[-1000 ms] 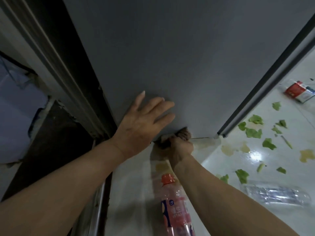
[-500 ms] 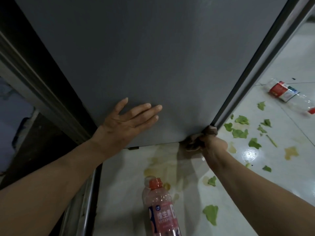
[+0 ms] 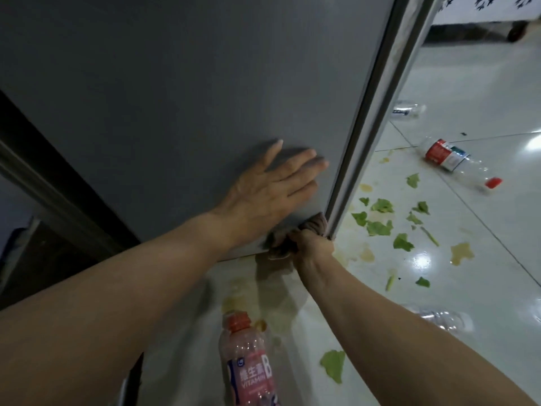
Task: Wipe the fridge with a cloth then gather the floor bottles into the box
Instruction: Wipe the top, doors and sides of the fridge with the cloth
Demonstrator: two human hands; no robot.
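Wiping along the bottom right corner of the grey fridge (image 3: 190, 98), right hand (image 3: 314, 247) gripping a brownish cloth (image 3: 288, 240), fingers curled round the bunched fabric and pushing it against the lower edge just beside the pale door seam (image 3: 389, 92). Left hand (image 3: 272, 194) flat on the fridge face just above the cloth, fingers (image 3: 304, 168) straight and slightly spread, palm pressed to the panel, holding nothing. Forearms crossing the lower half of the view, left from the bottom left, right from the bottom right.

On the glossy white tiled floor (image 3: 468, 83), several bottles lying about: a pink vitamin drink bottle (image 3: 248, 364) with an orange-red cap near the bottom edge, between the two forearms; a clear bottle with a red label (image 3: 456, 159) and red cap lying on its side well to the right of the fridge; another clear bottle (image 3: 408, 109) farther back, close to the seam; a crumpled clear bottle (image 3: 439, 319) just beyond the right forearm. Scattered green lettuce scraps (image 3: 380, 206) and yellowish spill stains (image 3: 461, 252) across the tiles right of the fridge. Box out of sight.
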